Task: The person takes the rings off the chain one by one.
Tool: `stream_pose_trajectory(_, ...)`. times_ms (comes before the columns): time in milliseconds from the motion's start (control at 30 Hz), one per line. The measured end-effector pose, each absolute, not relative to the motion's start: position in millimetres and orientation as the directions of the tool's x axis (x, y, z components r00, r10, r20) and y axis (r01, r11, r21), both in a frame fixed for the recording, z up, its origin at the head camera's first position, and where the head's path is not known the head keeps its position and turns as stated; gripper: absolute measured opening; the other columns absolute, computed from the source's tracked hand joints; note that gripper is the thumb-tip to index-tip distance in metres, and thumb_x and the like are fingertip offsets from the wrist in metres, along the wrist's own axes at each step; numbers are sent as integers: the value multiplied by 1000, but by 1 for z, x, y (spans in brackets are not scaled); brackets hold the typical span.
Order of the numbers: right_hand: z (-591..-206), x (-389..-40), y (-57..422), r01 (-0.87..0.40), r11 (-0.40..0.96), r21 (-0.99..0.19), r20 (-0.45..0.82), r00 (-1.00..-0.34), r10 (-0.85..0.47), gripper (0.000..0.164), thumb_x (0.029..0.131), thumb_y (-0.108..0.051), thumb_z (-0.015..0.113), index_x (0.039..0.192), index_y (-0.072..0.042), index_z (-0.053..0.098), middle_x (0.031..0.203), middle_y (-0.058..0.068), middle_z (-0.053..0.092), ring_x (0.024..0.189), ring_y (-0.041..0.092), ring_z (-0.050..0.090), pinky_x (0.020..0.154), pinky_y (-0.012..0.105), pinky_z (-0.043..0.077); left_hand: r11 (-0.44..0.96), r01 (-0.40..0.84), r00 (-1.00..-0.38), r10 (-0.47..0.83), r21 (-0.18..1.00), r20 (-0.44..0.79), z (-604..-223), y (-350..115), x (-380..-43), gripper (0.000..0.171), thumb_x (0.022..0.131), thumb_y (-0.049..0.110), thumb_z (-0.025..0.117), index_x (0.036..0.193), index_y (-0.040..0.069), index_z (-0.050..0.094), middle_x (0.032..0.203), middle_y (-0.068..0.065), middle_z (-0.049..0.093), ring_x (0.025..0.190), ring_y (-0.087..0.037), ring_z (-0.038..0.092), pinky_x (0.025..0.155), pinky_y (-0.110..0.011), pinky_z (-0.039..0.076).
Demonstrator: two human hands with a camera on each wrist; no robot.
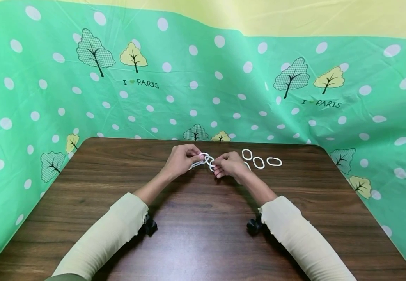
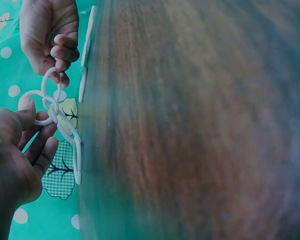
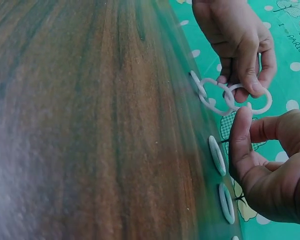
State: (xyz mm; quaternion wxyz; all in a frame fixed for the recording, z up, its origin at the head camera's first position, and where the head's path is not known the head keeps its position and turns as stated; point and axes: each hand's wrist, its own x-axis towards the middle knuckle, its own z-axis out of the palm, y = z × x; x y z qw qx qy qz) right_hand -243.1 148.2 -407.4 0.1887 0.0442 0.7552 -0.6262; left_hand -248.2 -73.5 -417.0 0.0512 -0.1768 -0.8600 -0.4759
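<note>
In the head view, my left hand (image 1: 184, 160) pinches a white oval chain link (image 1: 205, 154) between thumb and fingers over the table's far part. My right hand (image 1: 230, 164) pinches another white link (image 2: 45, 80), which meets the left hand's link in the left wrist view. More joined links (image 2: 76, 150) hang from there, the lowest touching the tabletop. In the right wrist view, the chain (image 3: 206, 100) runs from the left hand's fingers down to the table. The right hand's fingertips partly cover its link, so whether that one is fully hooked in I cannot tell.
Several loose white links lie right of the right hand, among them an upper link (image 1: 247, 149) and a rightmost link (image 1: 274, 165); one is partly hidden by that hand. The brown wooden table (image 1: 195, 234) ends at a green dotted cloth (image 1: 217, 86).
</note>
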Motion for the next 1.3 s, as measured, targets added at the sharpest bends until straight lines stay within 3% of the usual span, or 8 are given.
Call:
stream_pose_trajectory(267,-402,-245,159,284,227,-931,-322,-935,-150,19,106,1,62,118,15,66,76,5,70,60,9,68,59,23,62,481,359,-933,216,800,289,-414,-74,-249,10,98,22,90,100,14,86,93,-3,88,83,-11,76,75,-29,50)
stream_pose_trajectory(500,-401,-257,180,264,221,-939,-293,-949,-114,34,109,-1,66,134,21,63,81,8,75,64,8,73,66,23,65,496,338,-941,207,800,269,-413,-76,-248,12,97,25,91,101,15,86,93,-1,88,86,-12,77,77,-28,51)
stream_pose_trajectory(767,-396,-274,199,276,219,-936,-288,-957,-23,37,111,-3,67,140,21,62,79,8,79,67,10,79,74,26,69,481,319,-947,202,817,251,-416,-74,-247,12,96,22,92,102,13,86,95,-4,89,95,-17,82,80,-28,53)
stream_pose_trajectory(1100,-407,-284,208,259,323,-910,-256,-965,54,32,112,-9,69,131,18,67,75,6,78,63,8,77,65,24,66,432,272,-960,184,860,211,-415,-70,-246,17,96,26,92,103,13,85,96,-4,89,95,-18,83,81,-27,54)
stream_pose_trajectory(1300,-411,-286,209,241,398,-885,-230,-970,76,26,110,-13,74,115,13,73,69,2,74,55,5,70,55,21,61,406,259,-963,182,876,201,-415,-67,-246,16,97,24,91,103,12,84,95,-5,89,95,-17,83,79,-25,53)
